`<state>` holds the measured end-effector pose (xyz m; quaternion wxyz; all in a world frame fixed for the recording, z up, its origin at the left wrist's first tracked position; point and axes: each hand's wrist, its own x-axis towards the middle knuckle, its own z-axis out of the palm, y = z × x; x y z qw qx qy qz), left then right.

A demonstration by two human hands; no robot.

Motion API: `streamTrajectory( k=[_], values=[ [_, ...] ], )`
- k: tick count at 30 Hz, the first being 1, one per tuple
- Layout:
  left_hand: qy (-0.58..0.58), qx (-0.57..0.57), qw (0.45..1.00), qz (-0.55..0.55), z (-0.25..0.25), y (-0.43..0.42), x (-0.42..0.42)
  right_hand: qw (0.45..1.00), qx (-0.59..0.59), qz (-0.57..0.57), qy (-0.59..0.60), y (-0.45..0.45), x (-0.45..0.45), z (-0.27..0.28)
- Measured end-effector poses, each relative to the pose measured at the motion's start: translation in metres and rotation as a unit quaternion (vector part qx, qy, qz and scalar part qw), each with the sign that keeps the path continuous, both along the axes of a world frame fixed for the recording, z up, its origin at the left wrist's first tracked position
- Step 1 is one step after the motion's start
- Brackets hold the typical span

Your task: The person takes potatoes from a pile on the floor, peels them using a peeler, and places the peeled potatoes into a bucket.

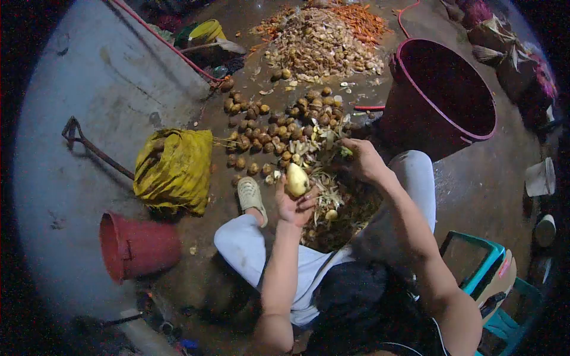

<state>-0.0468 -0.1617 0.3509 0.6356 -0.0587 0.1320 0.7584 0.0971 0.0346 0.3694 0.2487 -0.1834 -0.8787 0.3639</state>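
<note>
A pale yellow, mostly peeled pear-shaped vegetable [297, 180] rests in my left hand [292, 204], with the fingers curled round its lower side and a dark spot at its end. My right hand [367, 159] is closed, up and to the right of it. Something small and greenish shows at those fingertips, but its kind is unclear. Below and between the hands lies a heap of peelings [328, 193]. Round brown vegetables [276, 132], some with lighter patches, are spread on the floor just beyond my left hand.
A large dark red tub [409, 113] stands at the right. Farther off lies a pile of pale chopped pieces [323, 47] beside orange pieces [359, 24]. On the left are a yellow sack [172, 169] and a tipped red bucket [148, 248]. A teal plastic stool [490, 252] is behind my right arm.
</note>
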Motion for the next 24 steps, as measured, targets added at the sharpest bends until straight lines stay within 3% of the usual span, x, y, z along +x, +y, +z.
streamTrajectory(
  k=[3,4,7,12,17,20,24],
  values=[
    [0.032,0.046,0.998,-0.022,-0.001,-0.002,-0.008,0.999,0.033,-0.014,0.017,-0.006,0.003,0.011],
    [0.039,-0.017,0.999,-0.003,0.0,-0.003,-0.008,0.999,0.034,-0.013,0.017,-0.006,0.005,0.011],
    [0.072,-0.011,0.997,0.023,0.009,-0.003,-0.006,0.992,0.085,-0.063,-0.075,-0.008,0.008,0.007],
    [0.117,-0.101,0.987,0.036,0.005,0.002,-0.006,0.966,0.144,0.009,-0.217,-0.053,-0.004,0.008],
    [0.16,-0.284,0.913,0.246,-0.002,0.022,0.003,0.964,0.186,0.057,-0.181,-0.085,-0.021,0.009],
    [0.17,-0.268,0.93,0.184,0.002,0.013,0.005,0.96,0.196,0.047,-0.196,-0.088,-0.03,0.007],
    [0.185,-0.282,0.921,0.193,-0.006,0.009,0.004,0.96,0.187,0.033,-0.206,-0.087,-0.036,0.003]
  ],
)
